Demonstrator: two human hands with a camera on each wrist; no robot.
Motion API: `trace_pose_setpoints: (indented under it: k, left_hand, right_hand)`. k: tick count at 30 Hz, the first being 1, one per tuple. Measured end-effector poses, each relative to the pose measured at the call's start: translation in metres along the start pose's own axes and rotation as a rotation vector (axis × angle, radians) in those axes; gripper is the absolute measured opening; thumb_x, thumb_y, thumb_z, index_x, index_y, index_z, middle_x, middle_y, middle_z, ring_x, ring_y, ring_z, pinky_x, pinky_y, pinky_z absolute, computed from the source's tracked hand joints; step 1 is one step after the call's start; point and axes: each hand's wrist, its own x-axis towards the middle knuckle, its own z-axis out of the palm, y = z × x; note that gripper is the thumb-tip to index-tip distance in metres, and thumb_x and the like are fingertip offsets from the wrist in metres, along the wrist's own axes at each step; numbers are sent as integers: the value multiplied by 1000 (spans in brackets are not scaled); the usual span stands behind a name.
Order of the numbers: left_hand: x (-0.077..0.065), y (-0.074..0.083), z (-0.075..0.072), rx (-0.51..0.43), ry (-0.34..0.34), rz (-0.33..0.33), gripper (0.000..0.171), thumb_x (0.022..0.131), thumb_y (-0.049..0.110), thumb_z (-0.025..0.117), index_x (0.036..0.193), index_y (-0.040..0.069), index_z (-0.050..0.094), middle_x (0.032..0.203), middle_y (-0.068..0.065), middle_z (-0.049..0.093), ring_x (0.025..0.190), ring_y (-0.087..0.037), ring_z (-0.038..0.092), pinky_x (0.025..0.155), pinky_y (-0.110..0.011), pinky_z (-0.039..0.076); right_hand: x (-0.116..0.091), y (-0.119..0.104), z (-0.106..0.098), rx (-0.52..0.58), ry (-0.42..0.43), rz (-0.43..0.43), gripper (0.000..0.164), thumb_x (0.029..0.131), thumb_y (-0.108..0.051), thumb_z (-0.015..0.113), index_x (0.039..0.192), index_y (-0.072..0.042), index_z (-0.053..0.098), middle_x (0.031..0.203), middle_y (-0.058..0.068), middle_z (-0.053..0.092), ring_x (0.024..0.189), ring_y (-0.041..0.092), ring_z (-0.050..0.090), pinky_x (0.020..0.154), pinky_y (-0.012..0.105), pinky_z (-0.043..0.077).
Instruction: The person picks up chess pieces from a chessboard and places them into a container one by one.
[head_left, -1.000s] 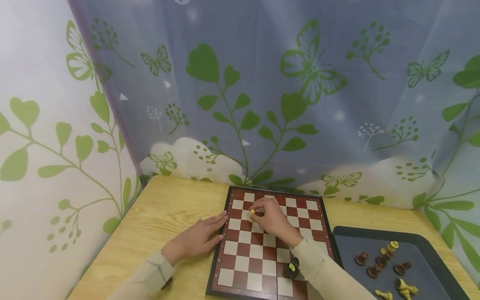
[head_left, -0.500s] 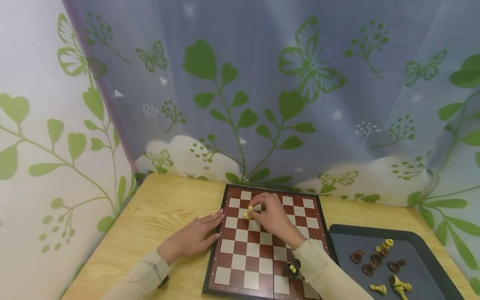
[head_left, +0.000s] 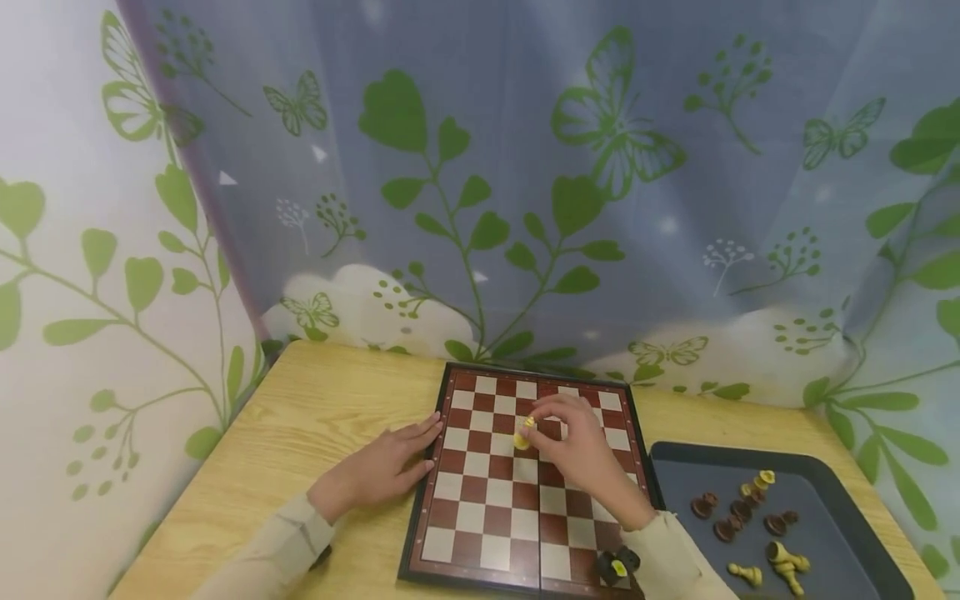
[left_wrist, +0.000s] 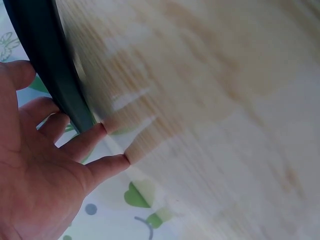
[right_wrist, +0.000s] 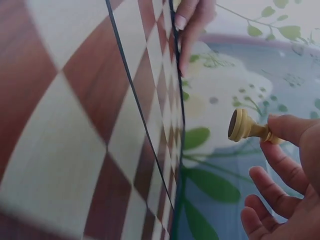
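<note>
My right hand pinches a pale yellow chess piece between thumb and fingers over the chessboard. In the right wrist view the chess piece is tilted with its base away from the fingers, apart from the board; its top is hidden by the fingertips. The board is chequered brown and cream with a dark frame and a centre seam. My left hand lies at the board's left edge, fingers extended and touching the frame. In the left wrist view the left hand is beside the dark board edge.
A dark tray stands right of the board. Several brown chess pieces and yellow chess pieces lie in it. The wooden table meets a patterned curtain at the back.
My right hand has moved to the right across the board, carrying the yellow chess piece away from the left-hand squares. The left hand stays at the board edge; the head view has shifted slightly.
</note>
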Motion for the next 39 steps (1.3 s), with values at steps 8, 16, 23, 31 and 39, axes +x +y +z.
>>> trace_pose_setpoints:
  k: [8, 16, 23, 31, 39]
  left_hand:
    - [0, 1, -1, -7, 3, 9, 61, 109, 37, 44, 159, 5, 30, 168, -12, 23, 149, -39, 33, 112, -73, 30]
    - [1, -2, 0, -11, 14, 21, 61, 109, 37, 44, 159, 3, 31, 167, -14, 24, 148, -41, 35, 110, -74, 31]
    - [2, -3, 2, -15, 19, 31, 62, 109, 38, 44, 158, 2, 32, 167, -14, 25, 148, -42, 35, 110, -75, 31]
    - [1, -1, 3, -19, 17, 37, 61, 109, 38, 44, 158, 2, 32, 167, -15, 25, 147, -42, 36, 109, -75, 32]
    - [2, -2, 2, 0, 25, 33, 61, 109, 37, 45, 158, 2, 33, 166, -15, 26, 147, -42, 36, 109, -75, 32]
  right_hand:
    - [-33, 20, -43, -23, 89, 37, 11, 90, -16, 79, 99, -10, 77, 121, 11, 69, 119, 33, 54, 90, 56, 50]
    - [-70, 40, -85, -119, 212, 89, 19, 92, -13, 77, 110, -8, 76, 124, 12, 67, 115, 27, 54, 89, 56, 50]
    - [-91, 60, -111, -170, 321, 119, 19, 90, -12, 79, 108, -7, 77, 123, 10, 68, 109, -10, 41, 86, 28, 44]
    - [-110, 84, -138, -221, 383, 154, 16, 87, -12, 81, 103, -8, 78, 116, -11, 64, 104, -15, 40, 72, 17, 40]
    - [-121, 103, -155, -282, 395, 221, 18, 88, -16, 82, 103, -7, 79, 114, -4, 68, 99, -23, 38, 79, 21, 44]
